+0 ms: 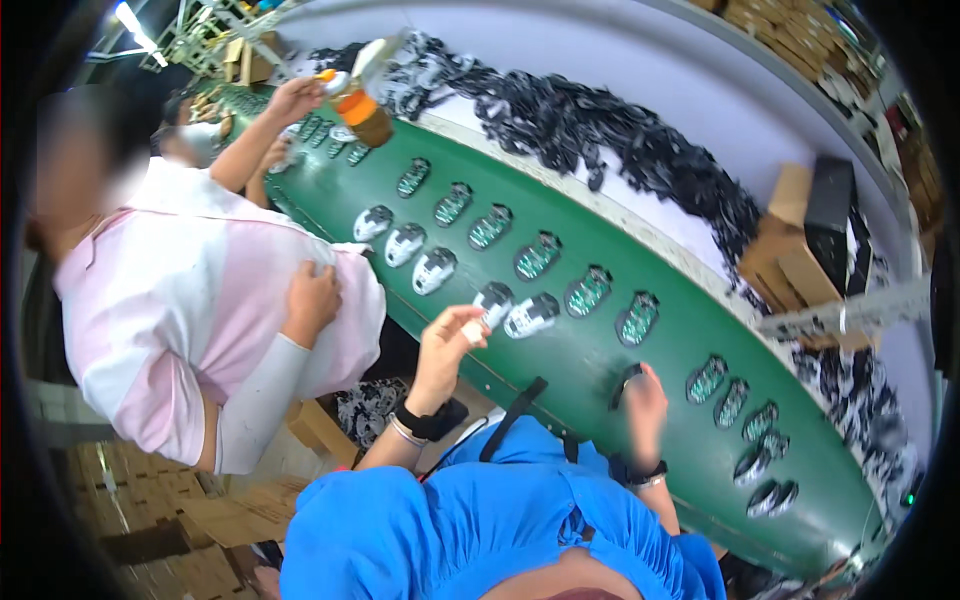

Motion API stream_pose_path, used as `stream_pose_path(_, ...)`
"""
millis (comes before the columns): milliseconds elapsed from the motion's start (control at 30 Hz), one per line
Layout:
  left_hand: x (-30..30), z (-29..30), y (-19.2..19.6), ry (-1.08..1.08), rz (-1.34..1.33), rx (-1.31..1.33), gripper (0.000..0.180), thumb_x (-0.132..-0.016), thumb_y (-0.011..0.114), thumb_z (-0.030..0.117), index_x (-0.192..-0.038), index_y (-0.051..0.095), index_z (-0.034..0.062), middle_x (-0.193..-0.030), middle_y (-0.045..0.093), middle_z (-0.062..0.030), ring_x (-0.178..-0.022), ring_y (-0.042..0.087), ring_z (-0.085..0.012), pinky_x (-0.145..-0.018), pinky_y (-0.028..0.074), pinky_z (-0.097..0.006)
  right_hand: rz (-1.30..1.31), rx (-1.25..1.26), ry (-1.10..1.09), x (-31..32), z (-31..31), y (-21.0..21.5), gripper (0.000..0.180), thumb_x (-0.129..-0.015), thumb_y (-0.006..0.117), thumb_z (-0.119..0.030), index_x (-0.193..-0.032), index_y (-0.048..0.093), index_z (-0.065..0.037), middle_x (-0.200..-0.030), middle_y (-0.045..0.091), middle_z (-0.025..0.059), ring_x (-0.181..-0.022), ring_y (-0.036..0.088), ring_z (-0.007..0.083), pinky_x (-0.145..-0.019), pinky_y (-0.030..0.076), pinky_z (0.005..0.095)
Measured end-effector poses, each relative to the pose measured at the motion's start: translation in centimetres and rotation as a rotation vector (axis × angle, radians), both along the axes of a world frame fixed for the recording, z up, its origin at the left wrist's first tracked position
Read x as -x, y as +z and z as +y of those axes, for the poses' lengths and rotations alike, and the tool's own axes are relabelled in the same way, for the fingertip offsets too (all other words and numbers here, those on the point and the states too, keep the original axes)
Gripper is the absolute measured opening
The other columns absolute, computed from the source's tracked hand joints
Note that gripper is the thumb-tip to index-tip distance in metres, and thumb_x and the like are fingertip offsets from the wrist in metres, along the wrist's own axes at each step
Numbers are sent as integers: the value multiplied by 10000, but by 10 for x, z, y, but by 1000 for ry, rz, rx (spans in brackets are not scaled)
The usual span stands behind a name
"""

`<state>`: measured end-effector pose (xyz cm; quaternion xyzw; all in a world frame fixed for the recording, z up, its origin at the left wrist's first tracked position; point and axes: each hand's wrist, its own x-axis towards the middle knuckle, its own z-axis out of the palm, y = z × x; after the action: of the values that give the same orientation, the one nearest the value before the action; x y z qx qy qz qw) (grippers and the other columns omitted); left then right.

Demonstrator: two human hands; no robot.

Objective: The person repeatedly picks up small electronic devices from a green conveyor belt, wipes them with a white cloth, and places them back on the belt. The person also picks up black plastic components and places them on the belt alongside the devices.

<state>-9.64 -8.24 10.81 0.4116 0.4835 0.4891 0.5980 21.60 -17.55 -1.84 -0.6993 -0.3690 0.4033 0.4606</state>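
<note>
**Hands over a green conveyor lined with small moulded parts**

The left hand (450,340) is raised at the near edge of the green belt (590,370), fingertips pinching a white-and-black part (493,300). The right hand (643,405) rests on the belt, curled around a small dark piece (627,378). Rows of parts (540,256) run along the belt. Beyond it lies a heap of black parts (620,150). At the left stands a co-worker in pink and white (200,310).

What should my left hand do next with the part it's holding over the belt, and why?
Probably lower the left hand and set its small white part onto the green belt, since the part hangs just above the row of shells, while the right hand presses a dark piece.
</note>
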Motion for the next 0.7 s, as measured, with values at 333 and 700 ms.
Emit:
stream_pose_path(333,-9,68,-83,-56,375,142,160,-865,577,49,-1013,614,-1,-825,627,-5,-738,571,-57,-670,458,-203,30,71,78,-4,27,-53,301,-758,642,-12,-1053,698,-33,-628,469,-21,-583,442,83,-571,398,248)
stream_pose_path(700,-39,219,-117,27,906,-248,480,-793,683,130,-1233,538,8,-1001,630,-117,-923,608,-194,-803,494,-306,-726,-107,384,0,29,-61,400,-756,620,-149,-1155,622,-117,-795,535,75,-789,511,294,-673,473,404)
